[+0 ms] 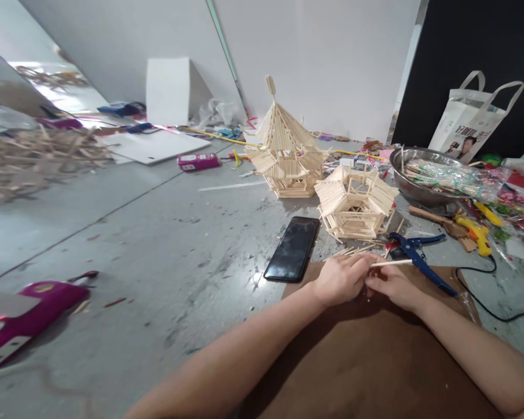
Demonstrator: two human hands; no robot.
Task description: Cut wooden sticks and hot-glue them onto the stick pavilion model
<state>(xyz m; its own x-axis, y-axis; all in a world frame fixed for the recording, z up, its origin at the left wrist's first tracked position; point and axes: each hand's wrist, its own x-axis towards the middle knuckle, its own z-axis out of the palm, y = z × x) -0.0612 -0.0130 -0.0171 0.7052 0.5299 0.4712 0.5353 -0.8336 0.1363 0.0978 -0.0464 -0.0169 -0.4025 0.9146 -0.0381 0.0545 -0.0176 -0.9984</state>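
My left hand (343, 280) and my right hand (395, 285) meet over a brown cloth (367, 355). A thin pale wooden stick (393, 263) juts rightward from the left fingertips and crosses above my right hand. The left fingers are closed on it. My right fingers are curled in beside them, and what they pinch is hidden. Just beyond are loose sticks (353, 251) and a roofless stick-built pavilion model (357, 203). Behind it to the left rises a taller stick pavilion (286, 151) with a pointed roof. A blue-handled cutter (423, 265) lies right of my hands.
A black phone (292, 249) lies left of my hands. On the right are a metal bowl (413, 189) of bagged sticks, a yellow glue gun (475, 233) with a trailing cord, and a white bag (471, 125). Magenta devices (39, 317) and a blurred stick pile (39, 163) are leftward.
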